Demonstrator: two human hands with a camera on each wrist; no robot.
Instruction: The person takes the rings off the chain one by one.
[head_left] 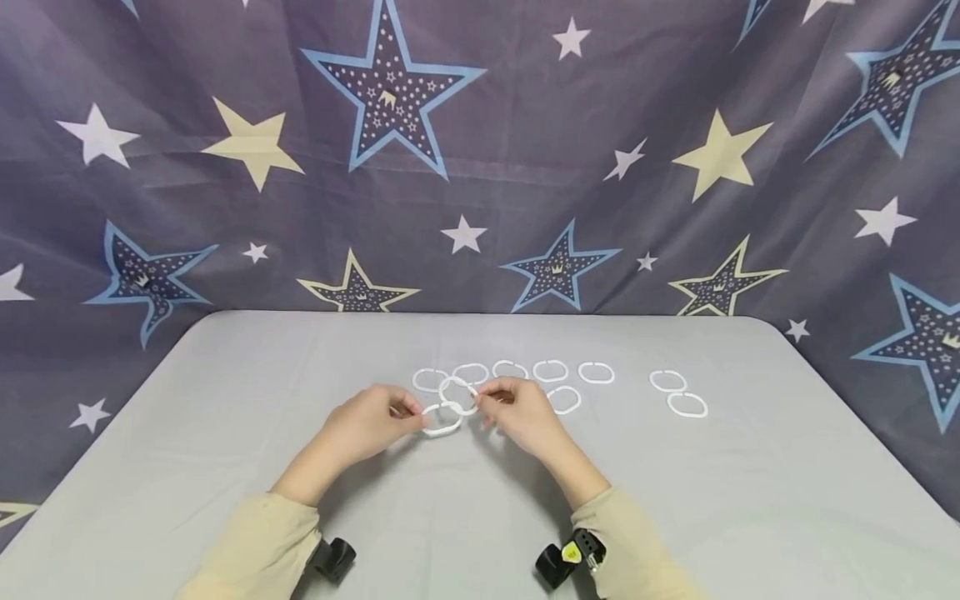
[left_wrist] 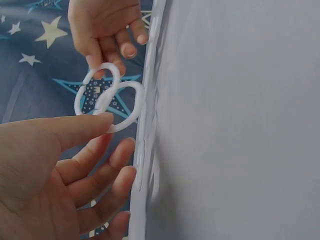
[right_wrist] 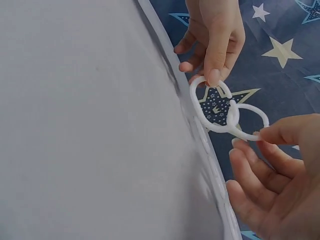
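In the head view, two white oval curtain rings are held up above the table, linked one through the other. My left hand [head_left: 378,421] pinches the lower curtain ring [head_left: 444,432] between thumb and forefinger. The upper curtain ring [head_left: 453,378] is pinched at its right side by my right hand [head_left: 525,412]. The right wrist view shows a small gap in the left hand's curtain ring [right_wrist: 193,100], close to where the right hand's curtain ring [right_wrist: 255,106] passes through. The other fingers of both hands hold nothing.
More white rings lie flat on the grey table [head_left: 750,500], behind and right of the hands. One ring [head_left: 596,363] lies right of the back row; two others, including a ring [head_left: 687,416], lie farther right. A star-patterned curtain [head_left: 510,167] hangs behind the table.
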